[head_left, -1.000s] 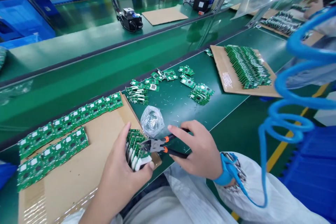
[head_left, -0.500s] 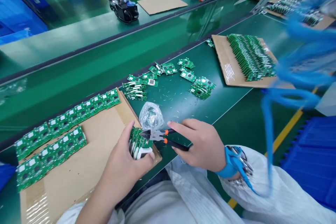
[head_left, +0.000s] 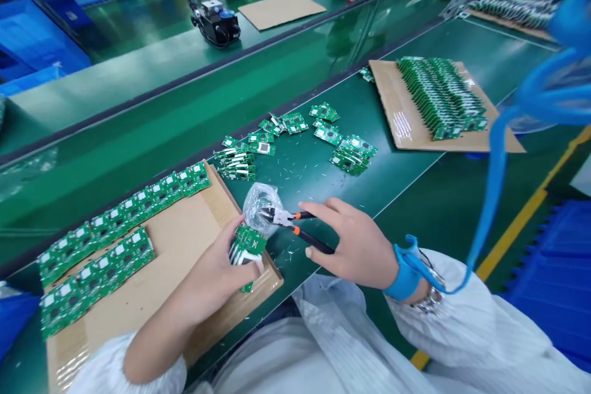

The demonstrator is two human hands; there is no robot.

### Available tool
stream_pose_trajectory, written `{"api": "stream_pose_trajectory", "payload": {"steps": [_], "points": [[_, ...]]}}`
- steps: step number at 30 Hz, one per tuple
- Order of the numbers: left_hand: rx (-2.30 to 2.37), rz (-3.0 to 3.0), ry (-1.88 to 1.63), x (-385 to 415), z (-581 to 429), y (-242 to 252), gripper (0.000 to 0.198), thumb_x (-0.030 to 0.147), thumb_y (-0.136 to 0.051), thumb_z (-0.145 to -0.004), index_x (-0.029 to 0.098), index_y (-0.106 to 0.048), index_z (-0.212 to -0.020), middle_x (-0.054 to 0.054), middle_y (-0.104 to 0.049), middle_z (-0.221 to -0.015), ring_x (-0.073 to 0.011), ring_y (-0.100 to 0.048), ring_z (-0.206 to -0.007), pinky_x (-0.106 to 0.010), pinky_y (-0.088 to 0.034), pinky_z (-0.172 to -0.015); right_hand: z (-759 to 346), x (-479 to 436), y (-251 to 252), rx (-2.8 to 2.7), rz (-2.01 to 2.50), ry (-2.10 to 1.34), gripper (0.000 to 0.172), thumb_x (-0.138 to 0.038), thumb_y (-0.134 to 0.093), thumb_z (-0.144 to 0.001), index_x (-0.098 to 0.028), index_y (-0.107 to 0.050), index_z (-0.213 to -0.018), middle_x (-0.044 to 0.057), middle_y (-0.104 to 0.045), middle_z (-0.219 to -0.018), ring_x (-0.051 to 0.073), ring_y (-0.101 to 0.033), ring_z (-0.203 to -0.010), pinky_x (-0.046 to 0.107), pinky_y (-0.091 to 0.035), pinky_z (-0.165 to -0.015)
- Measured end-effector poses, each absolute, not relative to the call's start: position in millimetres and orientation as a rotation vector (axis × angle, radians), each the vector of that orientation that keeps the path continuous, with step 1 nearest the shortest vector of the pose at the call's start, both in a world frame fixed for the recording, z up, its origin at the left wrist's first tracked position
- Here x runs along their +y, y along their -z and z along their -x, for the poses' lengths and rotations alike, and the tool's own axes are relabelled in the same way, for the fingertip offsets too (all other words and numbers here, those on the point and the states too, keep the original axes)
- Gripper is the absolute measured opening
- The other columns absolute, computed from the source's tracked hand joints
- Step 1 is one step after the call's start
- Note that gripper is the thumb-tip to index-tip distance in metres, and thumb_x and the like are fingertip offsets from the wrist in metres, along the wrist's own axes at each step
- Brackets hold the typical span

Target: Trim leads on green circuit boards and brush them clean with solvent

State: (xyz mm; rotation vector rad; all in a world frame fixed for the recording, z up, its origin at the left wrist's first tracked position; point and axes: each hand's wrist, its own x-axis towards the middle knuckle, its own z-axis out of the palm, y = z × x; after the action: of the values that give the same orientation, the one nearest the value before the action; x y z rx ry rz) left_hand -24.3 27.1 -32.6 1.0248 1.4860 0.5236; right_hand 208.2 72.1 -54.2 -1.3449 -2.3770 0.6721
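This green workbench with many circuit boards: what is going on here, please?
A person in a white coverall is working at the green bench. Their left hand grips a small stack of green circuit boards, and their right hand holds orange-handled side cutters, tips over a clear plastic bag. Rows of boards lie on a cardboard sheet, loose boards lie on the bench, and a blue wrist strap circles the right wrist.
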Motion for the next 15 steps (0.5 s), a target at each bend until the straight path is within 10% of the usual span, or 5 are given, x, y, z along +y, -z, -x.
{"api": "stream_pose_trajectory", "payload": {"steps": [15], "points": [[1.644,-1.669,-0.684,-6,29,38,0.092,0.03,-0.066,-0.068,0.036,-0.016,-0.145,-0.008,-0.036,-0.147,-0.0345,-0.042,-0.13,-0.054,-0.041,-0.102,-210,70,38,-2.421,0.931,-0.023,0.041,-0.029,-0.06,-0.073,-0.018,-0.056,-0.112,0.012,-0.054,-0.091,0.024,-0.047,-0.078,0.04,-0.039,-0.068]]}}
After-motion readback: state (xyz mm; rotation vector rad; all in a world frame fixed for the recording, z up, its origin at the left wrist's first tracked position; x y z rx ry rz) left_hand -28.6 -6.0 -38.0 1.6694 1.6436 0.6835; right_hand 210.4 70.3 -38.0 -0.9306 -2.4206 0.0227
